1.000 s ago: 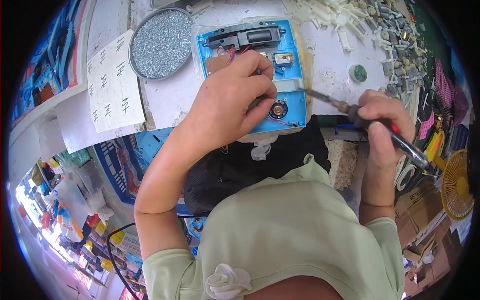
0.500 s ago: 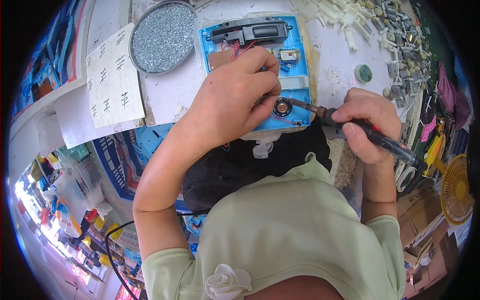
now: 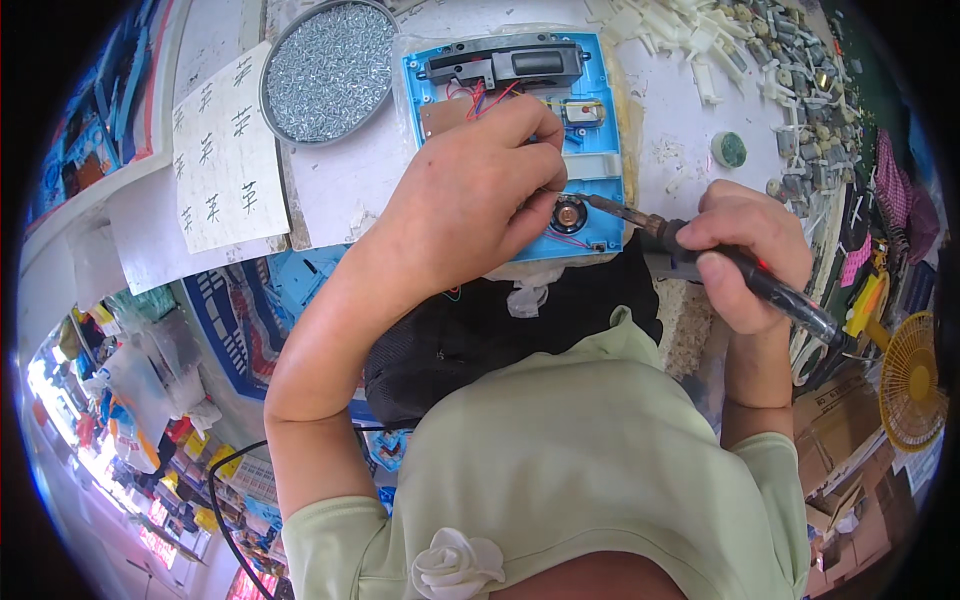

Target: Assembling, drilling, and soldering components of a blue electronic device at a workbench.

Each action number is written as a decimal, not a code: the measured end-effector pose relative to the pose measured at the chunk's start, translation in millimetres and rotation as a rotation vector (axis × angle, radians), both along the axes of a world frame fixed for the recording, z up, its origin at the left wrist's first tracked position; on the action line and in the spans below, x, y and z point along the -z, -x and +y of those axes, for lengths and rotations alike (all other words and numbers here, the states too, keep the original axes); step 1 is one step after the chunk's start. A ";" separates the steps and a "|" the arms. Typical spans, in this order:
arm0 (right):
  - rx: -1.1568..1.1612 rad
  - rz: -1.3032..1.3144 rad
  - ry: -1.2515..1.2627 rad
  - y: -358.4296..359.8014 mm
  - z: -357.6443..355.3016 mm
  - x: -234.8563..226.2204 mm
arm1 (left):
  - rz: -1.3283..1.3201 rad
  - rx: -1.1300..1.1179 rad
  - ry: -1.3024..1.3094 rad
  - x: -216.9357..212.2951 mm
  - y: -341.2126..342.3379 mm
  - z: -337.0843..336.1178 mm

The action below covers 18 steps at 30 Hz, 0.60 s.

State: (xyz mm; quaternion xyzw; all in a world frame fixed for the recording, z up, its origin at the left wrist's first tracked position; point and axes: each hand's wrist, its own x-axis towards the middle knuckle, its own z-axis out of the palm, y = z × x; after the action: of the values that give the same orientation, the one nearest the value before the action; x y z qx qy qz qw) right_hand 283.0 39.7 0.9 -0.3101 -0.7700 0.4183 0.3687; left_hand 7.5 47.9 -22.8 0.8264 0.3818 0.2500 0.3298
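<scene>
A light-blue plastic casing [image 3: 607,140] lies on the bench with its inside up, holding a black part [image 3: 538,64], a small motor-like unit [image 3: 583,113], a white strip [image 3: 592,166] and a round speaker [image 3: 569,214]. My right hand [image 3: 752,255] is closed around the dark handle of a soldering iron [image 3: 640,217], whose tip points left at the speaker's upper edge. Over the casing's left half, my left hand [image 3: 490,180] is pinched closed near that tip; what its fingers hold is hidden. Thin red wires [image 3: 493,99] come out above its knuckles.
A round tray of small screws [image 3: 328,72] stands left of the casing, partly over a handwritten paper sheet [image 3: 225,165]. White plastic parts [image 3: 690,40] and small motors [image 3: 800,100] are heaped at right. A green solder-like reel [image 3: 729,149] and yellow fan [image 3: 912,380] are also there.
My right hand and the soldering iron have shifted slightly right and down in the picture. The tip stays by the speaker, and my left hand keeps nearly the same pose.
</scene>
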 end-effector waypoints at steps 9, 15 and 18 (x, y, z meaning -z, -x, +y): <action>0.061 0.057 -0.010 -13.3 -5.3 1.5 | 0.001 -0.006 0.007 -1.8 0.3 -1.3; 0.028 0.017 0.001 -11.7 -5.8 0.9 | 0.036 0.001 -0.023 -4.3 -2.9 -3.1; 0.021 0.004 0.016 -8.6 -5.6 0.1 | 0.049 0.007 -0.044 -5.1 -4.4 -1.7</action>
State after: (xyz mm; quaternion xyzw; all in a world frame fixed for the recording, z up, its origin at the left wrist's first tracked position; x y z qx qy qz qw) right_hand 291.6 34.0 0.8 -0.3202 -0.7627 0.4212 0.3720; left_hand 11.9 46.2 -17.7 0.8407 0.3813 0.2367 0.3031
